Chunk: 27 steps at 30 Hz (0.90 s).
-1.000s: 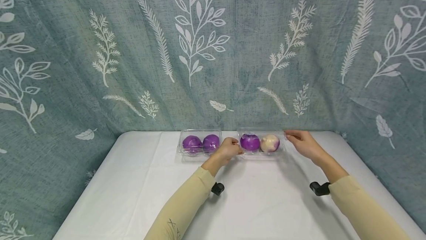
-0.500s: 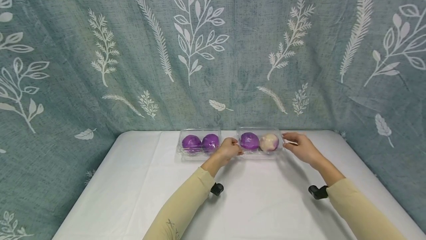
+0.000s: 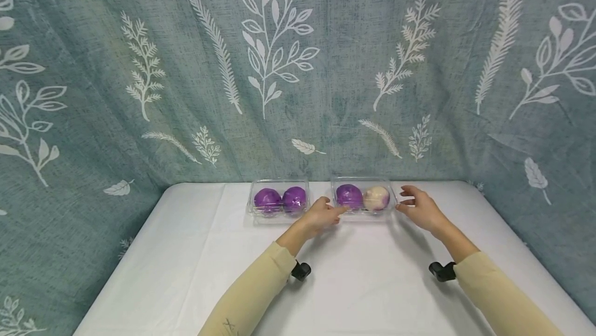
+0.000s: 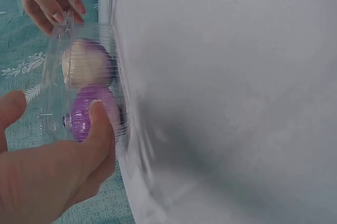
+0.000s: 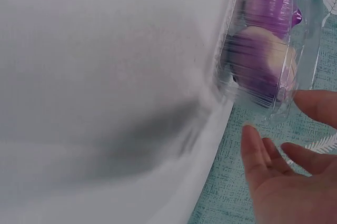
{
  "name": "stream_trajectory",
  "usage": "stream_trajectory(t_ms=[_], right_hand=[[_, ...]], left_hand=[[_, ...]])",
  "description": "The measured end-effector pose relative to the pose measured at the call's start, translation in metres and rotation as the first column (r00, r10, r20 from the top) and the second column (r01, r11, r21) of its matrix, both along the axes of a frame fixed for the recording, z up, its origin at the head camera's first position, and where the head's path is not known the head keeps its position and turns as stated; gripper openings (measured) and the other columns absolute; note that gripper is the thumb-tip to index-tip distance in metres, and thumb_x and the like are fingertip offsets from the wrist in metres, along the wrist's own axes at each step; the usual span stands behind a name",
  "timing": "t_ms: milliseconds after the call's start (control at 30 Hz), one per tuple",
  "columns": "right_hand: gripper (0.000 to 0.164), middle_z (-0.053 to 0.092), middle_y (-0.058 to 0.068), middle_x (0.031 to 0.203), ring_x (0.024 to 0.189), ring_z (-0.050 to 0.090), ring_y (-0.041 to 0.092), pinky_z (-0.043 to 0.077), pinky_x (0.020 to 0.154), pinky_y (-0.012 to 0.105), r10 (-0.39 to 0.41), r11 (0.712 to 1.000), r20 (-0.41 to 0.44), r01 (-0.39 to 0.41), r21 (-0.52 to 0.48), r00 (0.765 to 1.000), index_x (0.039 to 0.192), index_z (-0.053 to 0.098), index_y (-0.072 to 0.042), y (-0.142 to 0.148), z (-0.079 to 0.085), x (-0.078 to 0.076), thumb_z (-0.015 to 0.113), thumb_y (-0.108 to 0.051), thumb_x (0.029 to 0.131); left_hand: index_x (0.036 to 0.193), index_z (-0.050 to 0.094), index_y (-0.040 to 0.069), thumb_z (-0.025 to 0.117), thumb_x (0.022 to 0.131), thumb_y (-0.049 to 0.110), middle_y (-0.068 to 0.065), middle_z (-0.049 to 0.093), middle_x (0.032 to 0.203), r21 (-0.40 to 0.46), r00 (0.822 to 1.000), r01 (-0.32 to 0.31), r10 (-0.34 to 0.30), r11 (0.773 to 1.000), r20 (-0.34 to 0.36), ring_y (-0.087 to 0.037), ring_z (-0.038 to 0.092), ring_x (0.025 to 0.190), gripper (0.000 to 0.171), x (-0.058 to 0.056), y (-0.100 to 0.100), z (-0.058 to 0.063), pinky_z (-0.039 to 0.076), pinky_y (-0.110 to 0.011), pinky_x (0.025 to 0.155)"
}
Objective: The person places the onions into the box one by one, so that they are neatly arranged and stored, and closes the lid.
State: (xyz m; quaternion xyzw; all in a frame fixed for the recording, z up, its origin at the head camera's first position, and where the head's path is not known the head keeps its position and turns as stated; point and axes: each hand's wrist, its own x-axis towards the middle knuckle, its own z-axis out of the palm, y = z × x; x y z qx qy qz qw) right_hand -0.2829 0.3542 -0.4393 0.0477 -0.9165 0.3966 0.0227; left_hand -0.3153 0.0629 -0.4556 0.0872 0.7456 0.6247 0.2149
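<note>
A clear plastic clamshell box [image 3: 363, 180] stands at the back of the table, its lid down in the wrist views. Inside sit a round purple vegetable [image 3: 349, 196] with a small pointed nub and a cream-and-purple one [image 3: 376, 198]. My left hand [image 3: 322, 215] is at the box's front left corner, thumb and fingers spread, one fingertip against the front wall in front of the purple vegetable [image 4: 84, 116]. At the right end, my right hand [image 3: 420, 208] has its fingers apart and relaxed, with fingertips [image 5: 249, 132] right by the box's end.
A second clear clamshell box [image 3: 255, 191] with two purple vegetables stands to the left, beyond my left hand. Both boxes are near the back edge of the white-covered table [image 3: 363, 284]. A patterned green-blue curtain [image 3: 326, 92] hangs right behind.
My left hand has loosened from the box's left corner and its fingers have stretched out to the right along the front. My right hand's fingers have spread and come slightly lower at the right end.
</note>
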Motion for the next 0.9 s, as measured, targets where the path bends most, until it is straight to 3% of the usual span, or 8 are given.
stream_trajectory(t_ms=[133,300,533,733,900], right_hand=[[0.064,0.048,0.040,0.139,0.123,0.056,0.051,0.061,0.089,0.046,-0.032,0.999,0.059,0.031,0.007,0.998,0.148,0.031,0.019,-0.001,0.001,0.002,0.061,-0.012,0.101],[0.051,0.059,0.037,0.125,0.111,0.064,0.044,0.061,0.089,0.048,-0.016,0.998,0.113,0.024,-0.064,0.993,0.140,0.041,0.023,0.001,0.001,0.004,0.055,-0.010,0.103],[0.046,0.071,0.025,0.106,0.085,0.067,0.014,0.063,0.079,0.033,-0.008,0.983,0.179,0.041,-0.178,0.984,0.138,0.043,0.023,0.002,0.002,0.004,0.050,-0.007,0.104],[0.046,0.073,0.016,0.098,0.077,0.066,0.011,0.063,0.073,0.029,0.012,0.960,0.204,0.046,-0.275,0.979,0.137,0.041,0.026,0.002,-0.001,0.002,0.050,-0.005,0.105],[0.044,0.073,0.015,0.093,0.073,0.065,0.012,0.063,0.070,0.030,-0.001,0.958,0.174,0.050,-0.282,0.985,0.134,0.045,0.026,0.001,-0.003,0.001,0.053,-0.003,0.102]], left_hand=[[0.153,0.024,-0.010,0.059,0.106,0.029,-0.029,0.049,0.141,0.091,0.999,-0.026,0.022,0.996,0.045,-0.039,0.063,0.118,0.071,0.001,0.002,-0.003,0.055,-0.043,0.106],[0.151,0.027,-0.011,0.051,0.107,0.010,-0.031,0.056,0.126,0.179,0.997,-0.052,0.041,0.982,0.062,-0.043,0.063,0.113,0.054,0.000,0.006,-0.006,0.060,-0.041,0.098],[0.146,0.031,-0.010,0.047,0.105,-0.001,-0.019,0.062,0.096,0.216,0.996,-0.075,0.064,0.974,0.055,-0.022,0.063,0.079,0.045,-0.001,0.014,-0.010,0.064,-0.038,0.087],[0.146,0.031,-0.009,0.048,0.104,-0.003,-0.016,0.062,0.092,0.225,0.996,-0.083,0.072,0.971,0.057,-0.020,0.063,0.075,0.046,-0.002,0.013,-0.009,0.065,-0.035,0.081],[0.144,0.033,-0.010,0.048,0.103,-0.004,-0.015,0.065,0.088,0.204,0.995,-0.091,0.083,0.975,0.047,-0.020,0.064,0.073,0.044,-0.003,0.013,-0.007,0.065,-0.034,0.080]])
